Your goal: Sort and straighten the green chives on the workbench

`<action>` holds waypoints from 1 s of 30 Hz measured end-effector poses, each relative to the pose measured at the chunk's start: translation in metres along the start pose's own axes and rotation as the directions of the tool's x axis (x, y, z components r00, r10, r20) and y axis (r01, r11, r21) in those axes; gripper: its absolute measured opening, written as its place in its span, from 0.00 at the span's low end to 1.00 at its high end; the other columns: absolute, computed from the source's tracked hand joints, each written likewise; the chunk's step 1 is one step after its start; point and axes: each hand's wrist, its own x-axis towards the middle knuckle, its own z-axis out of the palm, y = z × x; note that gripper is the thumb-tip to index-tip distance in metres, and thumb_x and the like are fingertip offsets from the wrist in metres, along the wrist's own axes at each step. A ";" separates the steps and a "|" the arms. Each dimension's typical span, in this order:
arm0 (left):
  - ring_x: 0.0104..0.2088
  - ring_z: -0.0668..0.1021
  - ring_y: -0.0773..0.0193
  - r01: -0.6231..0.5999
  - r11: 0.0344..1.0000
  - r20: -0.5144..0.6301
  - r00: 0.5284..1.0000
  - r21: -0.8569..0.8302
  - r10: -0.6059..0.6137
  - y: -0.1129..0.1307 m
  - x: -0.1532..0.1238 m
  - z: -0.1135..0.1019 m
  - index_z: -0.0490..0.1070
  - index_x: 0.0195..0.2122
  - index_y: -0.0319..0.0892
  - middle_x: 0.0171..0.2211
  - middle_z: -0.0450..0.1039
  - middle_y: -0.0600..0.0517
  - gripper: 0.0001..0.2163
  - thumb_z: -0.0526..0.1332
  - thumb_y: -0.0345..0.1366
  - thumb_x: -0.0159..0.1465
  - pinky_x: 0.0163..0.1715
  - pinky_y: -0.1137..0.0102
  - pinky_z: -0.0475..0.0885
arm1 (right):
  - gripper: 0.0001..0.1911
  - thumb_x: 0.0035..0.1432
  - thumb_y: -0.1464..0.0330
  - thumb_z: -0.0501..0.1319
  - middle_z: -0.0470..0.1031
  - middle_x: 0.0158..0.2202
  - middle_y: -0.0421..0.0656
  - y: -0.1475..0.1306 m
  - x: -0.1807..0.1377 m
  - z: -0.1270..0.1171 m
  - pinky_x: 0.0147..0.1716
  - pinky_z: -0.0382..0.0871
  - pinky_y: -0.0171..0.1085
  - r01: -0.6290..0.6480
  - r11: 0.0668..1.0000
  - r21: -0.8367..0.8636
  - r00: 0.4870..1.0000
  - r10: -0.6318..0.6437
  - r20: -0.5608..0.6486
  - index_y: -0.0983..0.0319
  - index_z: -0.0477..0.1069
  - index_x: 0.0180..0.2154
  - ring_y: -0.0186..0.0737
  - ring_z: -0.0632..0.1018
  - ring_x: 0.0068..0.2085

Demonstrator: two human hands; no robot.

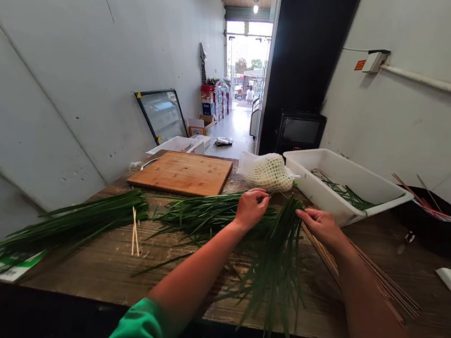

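My left hand (250, 208) rests on a pile of long green chives (202, 216) lying across the wooden table (121, 266), its fingers curled around some stalks. My right hand (321, 226) pinches the upper end of another bunch of chives (277, 264) that fans out toward me. Under my right forearm lies a bundle of thin bamboo skewers (377, 280). A third heap of chives (72, 224) lies at the left, with two loose skewers (135, 232) beside it.
A wooden cutting board (183, 173) sits at the back, a white foam net (269, 172) next to it. A white plastic tub (375, 197) holds a few chives. A dark tray (442, 228) with chopsticks stands far right. Walls close in on both sides.
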 end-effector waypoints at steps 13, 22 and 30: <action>0.30 0.78 0.64 0.149 0.932 0.061 0.989 -0.331 -0.136 0.003 0.000 0.002 0.78 0.35 0.37 0.27 0.79 0.49 0.09 0.63 0.35 0.55 0.37 0.69 0.71 | 0.27 0.53 0.46 0.50 0.50 0.20 0.37 -0.016 -0.002 0.005 0.23 0.51 0.33 0.012 1.000 0.009 1.000 -0.012 0.019 0.60 0.54 0.17 0.32 0.57 0.24; 0.27 0.76 0.67 0.139 0.915 0.013 0.989 -0.378 -0.145 0.007 0.000 0.004 0.76 0.33 0.35 0.26 0.78 0.49 0.09 0.62 0.36 0.56 0.33 0.71 0.69 | 0.27 0.53 0.46 0.50 0.51 0.20 0.37 -0.018 -0.004 0.006 0.23 0.51 0.33 -0.001 1.000 0.008 1.000 0.001 0.020 0.61 0.55 0.17 0.32 0.57 0.23; 0.28 0.76 0.67 0.138 0.909 0.013 0.989 -0.394 -0.145 0.009 -0.001 0.003 0.76 0.32 0.36 0.26 0.78 0.49 0.09 0.62 0.36 0.55 0.34 0.71 0.69 | 0.27 0.53 0.47 0.50 0.50 0.20 0.37 -0.017 -0.003 0.006 0.23 0.51 0.33 -0.001 1.000 -0.004 1.000 0.001 0.032 0.61 0.55 0.17 0.32 0.57 0.24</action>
